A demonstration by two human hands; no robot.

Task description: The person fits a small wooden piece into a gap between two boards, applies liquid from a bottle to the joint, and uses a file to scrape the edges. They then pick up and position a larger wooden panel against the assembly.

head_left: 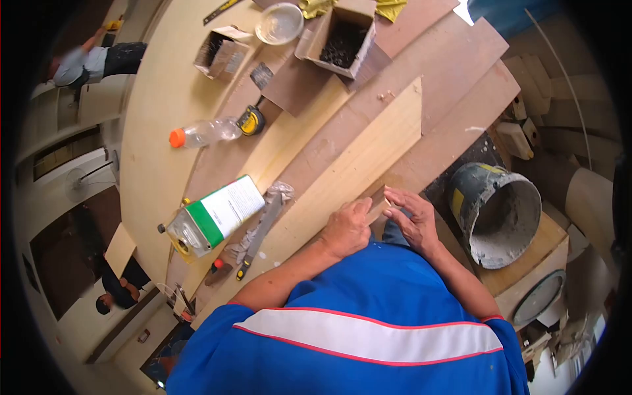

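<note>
A small wooden block (377, 203) sits at the near edge of the boards, close to my body, between both hands. My left hand (349, 227) has its fingers curled round the block's left end. On the block's right end rest the thumb and fingers of my right hand (413, 217), pinched together at its edge. Beneath and beyond them lies a long pale board (355, 164) with a slanted far end. To the left of my left hand, a file with a yellow and black handle (243, 268) lies beside a crumpled cloth (280, 191).
A metal can (217, 214), plastic bottle (207, 131), tape measure (251, 121), round tub (279, 24) and two open boxes (342, 39) (220, 52) stand or lie on the boards. A dirty bucket (497, 214) is at right. Two people (122, 289) (99, 62) are at left.
</note>
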